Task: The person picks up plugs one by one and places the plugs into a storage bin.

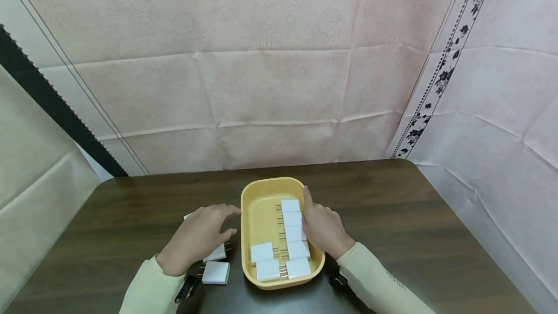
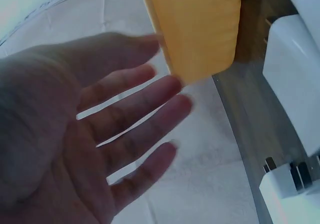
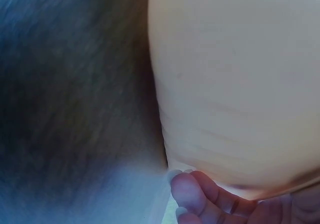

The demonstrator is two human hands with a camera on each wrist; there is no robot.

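A yellow plastic tray stands on the table, holding several white plug adapters. Most line its right side with prongs pointing left; two more lie at the lower left with prongs to the right. My right hand grips the tray's right rim, the index finger lying along it; in the right wrist view, curled fingertips show against the outer wall. Beside the left rim is my left hand, fingers spread and holding nothing; the left wrist view shows its fingertips close to the tray's wall.
White adapters lie on the table left of the tray, partly covered by my left hand. The dark wooden table extends both ways. Pale patterned cloth hangs behind and at the sides.
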